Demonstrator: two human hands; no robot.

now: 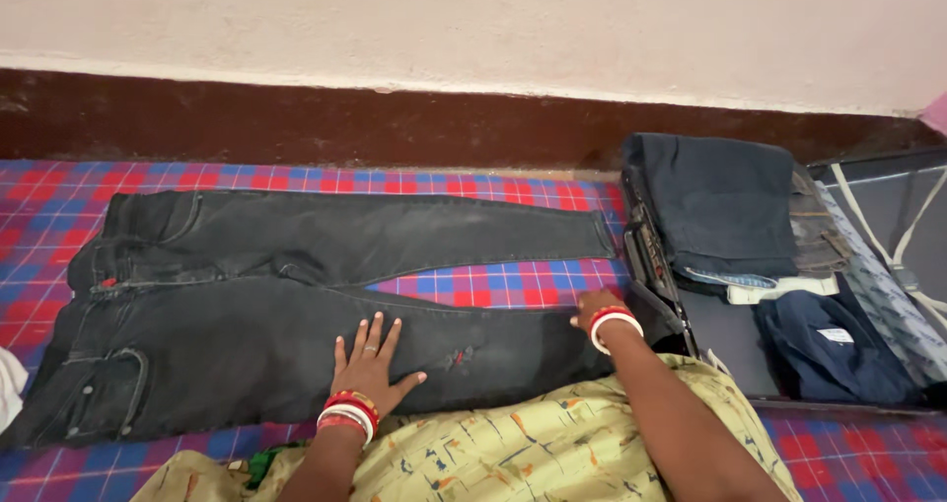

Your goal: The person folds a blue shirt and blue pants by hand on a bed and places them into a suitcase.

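Note:
A pair of dark grey jeans (256, 305) lies spread flat on a red and blue checked sheet (493, 285), waistband at the left, legs running right. My left hand (373, 362) rests flat on the near leg, fingers apart. My right hand (597, 307) is at the near leg's hem, fingers curled down on the cloth next to the suitcase; whether it grips the hem is hidden. Both wrists wear red and white bangles.
An open dark suitcase (720, 349) sits at the right, holding a stack of folded dark clothes (725, 201) and a navy garment (838, 349). A brown skirting band and pale wall run along the back. Yellow patterned fabric (513, 453) covers my lap.

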